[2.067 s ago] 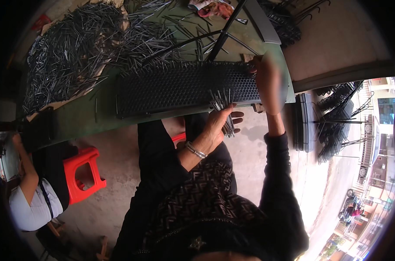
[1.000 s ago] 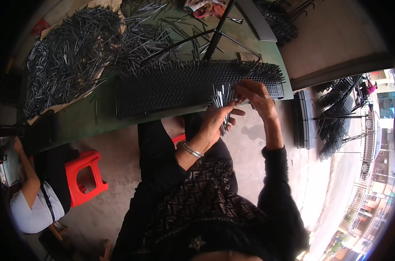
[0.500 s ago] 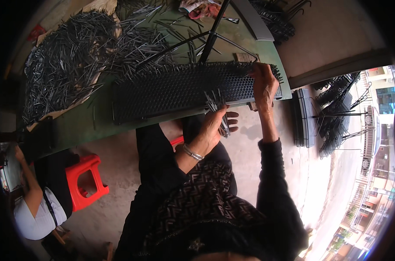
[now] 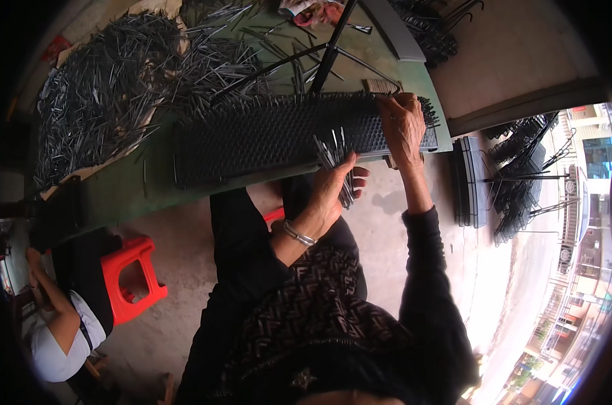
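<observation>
A long black rack (image 4: 279, 138) with a honeycomb of holes lies along the near edge of the green table. Short dark rods stand up in a dense row along its far side. Just in front of the rack, my left hand (image 4: 329, 192) is closed around a bundle of thin dark metal rods (image 4: 336, 154), their ends fanning upward. My right hand (image 4: 404, 128) is over the rack's right part, fingers pinched together at the row of rods. Whatever lies between those fingertips is too small to make out.
Loose rods are heaped in a large pile (image 4: 110, 94) on the green table (image 4: 127, 196). A black metal stand (image 4: 327, 61) rises behind the rack. At left, a red stool (image 4: 134, 280) stands beside another person (image 4: 66, 337). Dark racks (image 4: 471, 182) are stacked to the right.
My right hand has shifted slightly left along the rack's far side, its fingers still pinched. My left hand stays nearly in place with the rods. The other person's arms have moved.
</observation>
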Demonstrator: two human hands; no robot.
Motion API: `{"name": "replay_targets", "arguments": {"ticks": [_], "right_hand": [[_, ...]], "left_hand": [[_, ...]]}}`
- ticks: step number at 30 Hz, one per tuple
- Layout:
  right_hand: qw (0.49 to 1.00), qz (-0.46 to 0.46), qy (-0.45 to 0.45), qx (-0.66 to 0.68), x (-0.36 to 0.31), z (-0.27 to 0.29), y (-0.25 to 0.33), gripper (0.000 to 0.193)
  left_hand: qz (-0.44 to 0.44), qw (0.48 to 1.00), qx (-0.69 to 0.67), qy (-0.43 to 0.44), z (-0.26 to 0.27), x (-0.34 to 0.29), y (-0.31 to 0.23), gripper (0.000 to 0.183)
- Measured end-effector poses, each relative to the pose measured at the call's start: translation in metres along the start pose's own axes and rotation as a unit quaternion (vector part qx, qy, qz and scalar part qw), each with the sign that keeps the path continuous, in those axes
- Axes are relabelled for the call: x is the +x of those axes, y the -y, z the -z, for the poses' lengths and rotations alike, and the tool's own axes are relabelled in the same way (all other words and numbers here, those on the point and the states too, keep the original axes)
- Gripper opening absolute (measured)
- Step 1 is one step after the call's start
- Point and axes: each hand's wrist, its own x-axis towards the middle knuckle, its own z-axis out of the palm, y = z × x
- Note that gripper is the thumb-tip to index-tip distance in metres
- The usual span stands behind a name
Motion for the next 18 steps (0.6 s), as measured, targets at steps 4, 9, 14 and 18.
{"name": "replay_targets", "arguments": {"ticks": [4,9,14,18], "right_hand": [[0.996,-0.002,0.010,-0.088,-0.008,0.003,0.011,0.020],[0.902,-0.147,0.247,0.322,-0.027,0.023,0.017,0.018],[0.830,-0.187,0.285,0.441,-0.031,0.035,0.013,0.016],[0.922,-0.248,0.054,0.294,-0.016,0.042,0.015,0.013]], "left_hand": [[-0.003,1.000,0.011,-0.005,-0.002,-0.003,-0.004,0.027],[-0.013,0.999,0.032,0.003,0.001,-0.002,-0.003,0.028],[-0.028,0.998,0.052,-0.009,-0.003,-0.005,-0.002,0.030],[0.005,0.999,0.030,-0.016,0.002,-0.001,0.002,0.037]]}}
